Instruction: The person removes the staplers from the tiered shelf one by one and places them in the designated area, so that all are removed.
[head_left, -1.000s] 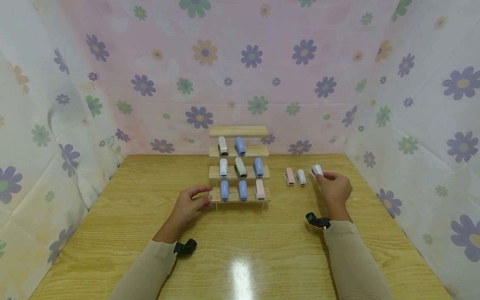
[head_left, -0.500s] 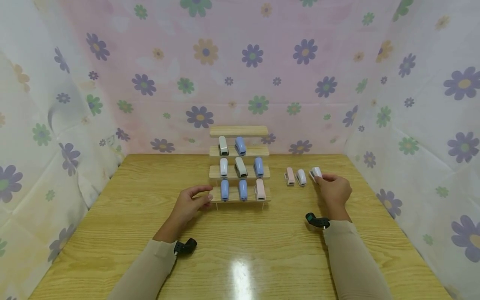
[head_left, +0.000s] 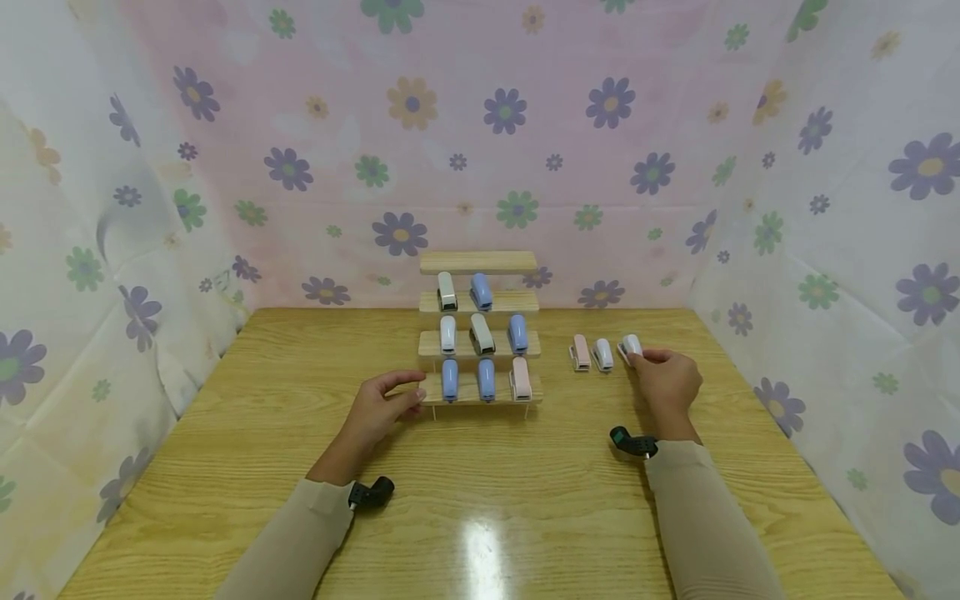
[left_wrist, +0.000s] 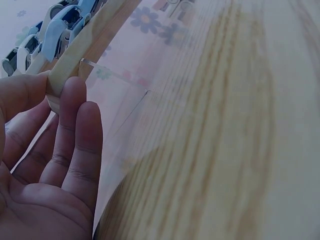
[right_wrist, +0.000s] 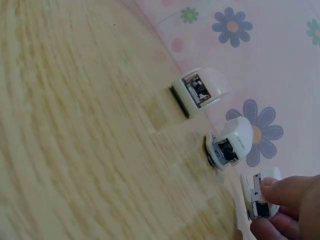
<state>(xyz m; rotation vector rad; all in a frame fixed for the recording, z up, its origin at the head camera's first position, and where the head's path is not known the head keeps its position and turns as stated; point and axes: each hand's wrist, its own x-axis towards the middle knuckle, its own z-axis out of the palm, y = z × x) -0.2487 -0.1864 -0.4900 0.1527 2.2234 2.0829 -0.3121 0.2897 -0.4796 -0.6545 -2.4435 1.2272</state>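
A wooden tiered stand (head_left: 480, 263) with several steps carries small staplers. On its lowest step sit two blue staplers (head_left: 449, 380) and a pink stapler (head_left: 520, 379). My left hand (head_left: 384, 407) pinches the left end of that lowest step between thumb and fingers, as the left wrist view also shows. With my right hand (head_left: 670, 385) I pinch a white stapler (head_left: 630, 345) at the right of the table; the right wrist view has it on its side between thumb and fingers. Left of it stand another white stapler (head_left: 602, 355) and a pink stapler (head_left: 579, 353).
On the middle steps are a white stapler (head_left: 447, 334), two grey-green staplers (head_left: 482, 333) and two blue staplers (head_left: 517, 332). The wooden table (head_left: 480, 483) ends at a flowered cloth backdrop (head_left: 330, 242) behind and at both sides.
My right hand has shifted slightly left and down with the white stapler, closer to the other white one. My left hand stays at the step's end.
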